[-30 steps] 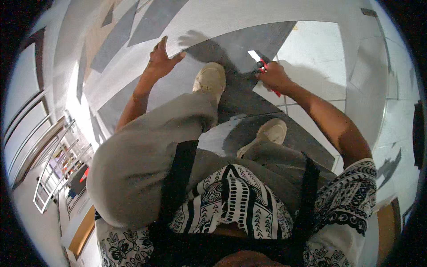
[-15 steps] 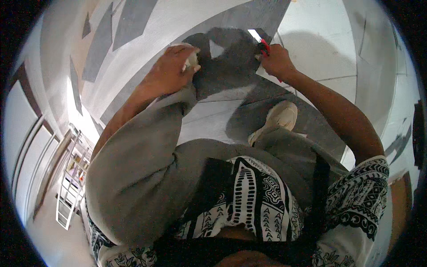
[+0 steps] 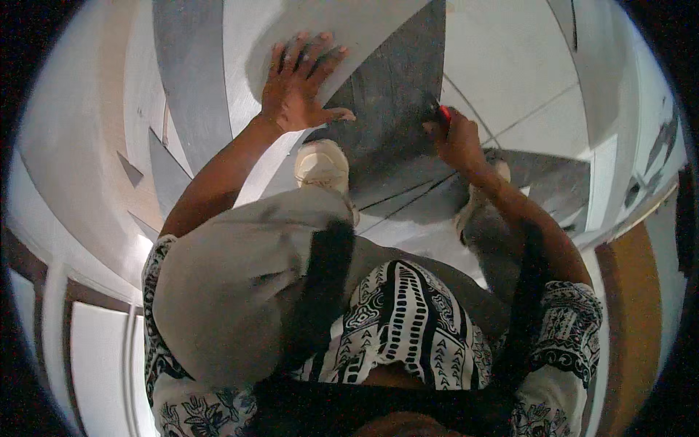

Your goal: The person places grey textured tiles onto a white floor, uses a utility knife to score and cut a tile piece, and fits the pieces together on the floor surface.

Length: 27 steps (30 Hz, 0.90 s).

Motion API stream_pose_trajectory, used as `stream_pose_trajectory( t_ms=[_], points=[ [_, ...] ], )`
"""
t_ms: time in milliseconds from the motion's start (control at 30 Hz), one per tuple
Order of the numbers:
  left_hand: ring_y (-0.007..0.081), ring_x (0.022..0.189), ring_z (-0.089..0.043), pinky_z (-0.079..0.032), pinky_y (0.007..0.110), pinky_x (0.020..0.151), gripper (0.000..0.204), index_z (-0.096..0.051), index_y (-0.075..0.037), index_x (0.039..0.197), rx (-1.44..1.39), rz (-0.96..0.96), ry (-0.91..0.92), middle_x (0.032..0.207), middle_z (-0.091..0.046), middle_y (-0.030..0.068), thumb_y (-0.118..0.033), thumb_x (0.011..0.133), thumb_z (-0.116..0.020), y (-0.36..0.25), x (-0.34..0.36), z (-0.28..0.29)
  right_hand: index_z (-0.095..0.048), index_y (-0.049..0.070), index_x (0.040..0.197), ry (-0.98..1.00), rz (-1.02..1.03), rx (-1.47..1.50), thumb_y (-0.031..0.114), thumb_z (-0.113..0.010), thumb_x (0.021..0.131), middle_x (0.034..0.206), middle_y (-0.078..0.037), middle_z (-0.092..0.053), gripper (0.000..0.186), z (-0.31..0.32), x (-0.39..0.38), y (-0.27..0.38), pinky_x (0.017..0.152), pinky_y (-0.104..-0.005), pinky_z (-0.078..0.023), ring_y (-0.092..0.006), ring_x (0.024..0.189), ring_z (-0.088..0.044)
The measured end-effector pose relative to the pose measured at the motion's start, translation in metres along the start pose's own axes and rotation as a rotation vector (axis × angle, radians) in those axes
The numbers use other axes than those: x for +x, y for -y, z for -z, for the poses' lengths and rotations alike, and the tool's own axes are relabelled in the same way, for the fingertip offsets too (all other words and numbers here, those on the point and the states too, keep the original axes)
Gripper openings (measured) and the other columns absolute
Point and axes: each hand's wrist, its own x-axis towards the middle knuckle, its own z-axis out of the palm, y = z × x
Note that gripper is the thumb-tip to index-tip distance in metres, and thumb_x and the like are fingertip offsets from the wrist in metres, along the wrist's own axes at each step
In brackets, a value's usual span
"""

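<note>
My left hand [image 3: 297, 91] lies with its fingers spread over a pale floor strip [image 3: 364, 40], its thumb reaching across onto a dark grey plank [image 3: 389, 80]. My right hand [image 3: 460, 140] is closed around a red-handled utility knife [image 3: 444, 113], at the right edge of that dark plank. Only the red upper part and a dark tip of the knife show, and I cannot make out its blade. The plank's right edge borders white tiles [image 3: 502, 44].
My light shoe [image 3: 322, 164] stands at the dark plank's near left edge; the other foot is partly behind my right forearm. Cut grey pieces [image 3: 169, 164] lie on the left. More dark flooring [image 3: 557, 182] lies at right. A brown strip [image 3: 632, 313] shows at the far right.
My left hand has left the spot above my left knee and opened out flat on the floor. The right hand with the knife sits lower, and the view has shifted.
</note>
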Motion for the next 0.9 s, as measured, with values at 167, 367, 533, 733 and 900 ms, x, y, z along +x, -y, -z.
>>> stream_pose_trajectory(
  t_ms=[167, 367, 533, 733, 900],
  points=[
    [0.0396, 0.147, -0.031, -0.024, 0.065, 0.116, 0.094, -0.055, -0.033, 0.148, 0.031, -0.031, -0.059, 0.162, -0.037, 0.0069, -0.084, 0.071, -0.069, 0.002, -0.001, -0.003, -0.063, 0.000, 0.124, -0.042, -0.085, 0.000, 0.023, -0.070, 0.093, 0.097, -0.024, -0.074, 0.039, -0.004, 0.001, 0.008, 0.078, -0.0505, -0.058, -0.0438, 0.089, -0.072],
    [0.0422, 0.143, -0.036, -0.025, 0.066, 0.114, 0.080, -0.059, -0.035, 0.146, 0.061, -0.023, -0.127, 0.159, -0.041, 0.0102, -0.079, 0.079, -0.065, -0.003, 0.006, -0.004, -0.064, 0.000, 0.122, -0.076, 0.007, 0.056, 0.025, -0.068, 0.095, 0.098, -0.025, -0.073, 0.036, -0.001, 0.002, 0.004, 0.077, -0.0504, -0.058, -0.0432, 0.089, -0.072],
    [0.0434, 0.150, -0.027, -0.018, 0.066, 0.118, 0.073, -0.051, -0.030, 0.152, 0.197, 0.085, -0.073, 0.163, -0.035, 0.0116, -0.071, 0.092, -0.056, -0.020, -0.001, -0.018, -0.068, 0.000, 0.111, -0.083, 0.101, -0.002, 0.024, -0.076, 0.091, 0.095, -0.026, -0.072, 0.033, -0.002, 0.001, 0.000, 0.078, -0.0494, -0.054, -0.0449, 0.094, -0.070],
    [0.0412, 0.157, -0.016, -0.014, 0.069, 0.121, 0.101, -0.017, 0.000, 0.162, 0.226, 0.010, 0.301, 0.168, -0.018, 0.0244, -0.066, 0.095, -0.055, -0.106, -0.057, -0.026, -0.068, -0.004, 0.105, -0.078, 0.128, -0.157, 0.027, -0.076, 0.089, 0.100, -0.028, -0.072, 0.036, -0.010, 0.011, -0.014, 0.083, -0.0498, -0.056, -0.0452, 0.096, -0.070],
    [0.0389, 0.148, -0.037, -0.031, 0.066, 0.115, 0.092, -0.035, 0.000, 0.156, 0.482, -0.631, 0.519, 0.160, -0.038, 0.0222, -0.062, 0.092, -0.061, -0.091, -0.129, -0.037, -0.067, -0.001, 0.107, -0.211, 0.222, -0.115, 0.027, -0.068, 0.091, 0.108, -0.024, -0.071, 0.032, 0.004, 0.004, 0.002, 0.086, -0.0513, -0.058, -0.0425, 0.101, -0.071]
  ],
)
